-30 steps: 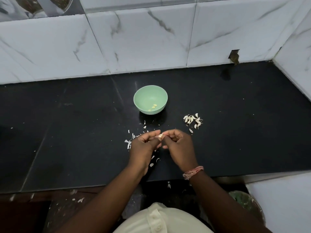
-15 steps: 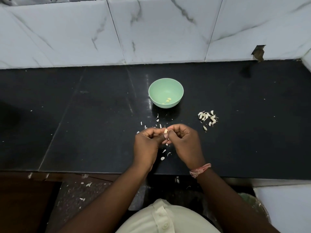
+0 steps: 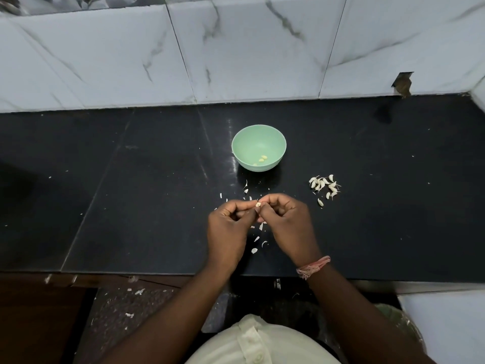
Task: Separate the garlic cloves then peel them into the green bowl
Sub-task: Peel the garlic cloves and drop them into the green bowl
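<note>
Below bowl (image 3: 258, 147): left hand (image 3: 228, 227) and right hand (image 3: 288, 224) fingers pinching one clove (image 3: 258, 204); unpeeled cloves (image 3: 325, 185) right of bowl.

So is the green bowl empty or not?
Not empty: the green bowl, upright, holds a few peeled cloves at its bottom.

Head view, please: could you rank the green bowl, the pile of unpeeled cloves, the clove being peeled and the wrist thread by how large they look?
1. Green bowl, clearly largest.
2. Pile of unpeeled cloves and wrist thread look alike in spread; the thread sits nearer the camera, so no ranking.
3. Clove being peeled, pinched between left hand and right hand, mostly hidden, smallest.
</note>
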Tool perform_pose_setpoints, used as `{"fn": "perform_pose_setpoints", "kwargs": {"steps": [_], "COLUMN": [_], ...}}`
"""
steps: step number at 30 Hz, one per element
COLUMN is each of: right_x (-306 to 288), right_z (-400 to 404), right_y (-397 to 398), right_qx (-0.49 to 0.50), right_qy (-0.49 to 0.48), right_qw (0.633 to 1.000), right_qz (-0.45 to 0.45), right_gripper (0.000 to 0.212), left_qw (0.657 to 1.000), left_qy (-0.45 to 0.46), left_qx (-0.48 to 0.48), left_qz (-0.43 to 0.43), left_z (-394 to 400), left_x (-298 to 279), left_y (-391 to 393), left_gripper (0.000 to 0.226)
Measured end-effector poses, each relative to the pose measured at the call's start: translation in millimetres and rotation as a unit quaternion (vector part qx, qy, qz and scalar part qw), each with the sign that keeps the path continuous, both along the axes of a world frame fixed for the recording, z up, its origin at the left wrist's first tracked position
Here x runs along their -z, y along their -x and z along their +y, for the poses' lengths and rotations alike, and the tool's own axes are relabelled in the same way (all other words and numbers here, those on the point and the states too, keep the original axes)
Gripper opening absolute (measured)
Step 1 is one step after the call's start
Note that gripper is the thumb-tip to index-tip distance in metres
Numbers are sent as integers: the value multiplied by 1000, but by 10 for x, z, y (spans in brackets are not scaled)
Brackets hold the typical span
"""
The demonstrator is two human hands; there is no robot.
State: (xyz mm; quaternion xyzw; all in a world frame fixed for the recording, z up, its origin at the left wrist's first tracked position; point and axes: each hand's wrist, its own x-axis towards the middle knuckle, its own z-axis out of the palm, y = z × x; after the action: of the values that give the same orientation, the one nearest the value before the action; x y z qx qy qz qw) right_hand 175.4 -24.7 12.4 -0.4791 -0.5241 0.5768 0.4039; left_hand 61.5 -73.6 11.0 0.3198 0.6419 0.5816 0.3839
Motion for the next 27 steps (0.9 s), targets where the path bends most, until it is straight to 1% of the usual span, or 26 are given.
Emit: {"fn": "perform_pose_setpoints", "kwargs": {"steps": [4, 9, 11, 14, 17, 22, 24, 27], "right_x": [-62, -143, -159, -152, -128, -114, -132, -158], "right_z": [21, 43, 40, 56, 73, 87, 98, 114], "right_y": [38, 42, 39, 44, 41, 38, 45, 54], "right_qx": [17, 8, 8, -3, -12, -25, -18, -4], "right_qy": [30, 32, 22, 1, -9, -19, -18, -11], "right_qw": [999, 999, 999, 999, 1000, 999, 999, 999], "right_qz": [-7, -28, -32, -37, -21, -26, -29, -37], "right_gripper": [7, 8, 8, 10, 14, 16, 14, 10], "left_qw": [1000, 996, 993, 992, 990, 983, 987, 995], "left_qy": [-27, -53, -70, -83, -84, -95, -90, -61], "left_qx": [-1, -1, -3, -8, 13, 42, 45, 59], "left_qz": [2, 66, 97, 100, 113, 148, 127, 50], "left_z": [7, 16, 24, 50, 67, 93, 100, 104], "left_x": [27, 31, 14, 3, 11, 4, -7, -26], "left_y": [21, 46, 62, 95, 138, 178, 187, 167], "left_gripper": [16, 24, 21, 16, 14, 12, 13, 16]}}
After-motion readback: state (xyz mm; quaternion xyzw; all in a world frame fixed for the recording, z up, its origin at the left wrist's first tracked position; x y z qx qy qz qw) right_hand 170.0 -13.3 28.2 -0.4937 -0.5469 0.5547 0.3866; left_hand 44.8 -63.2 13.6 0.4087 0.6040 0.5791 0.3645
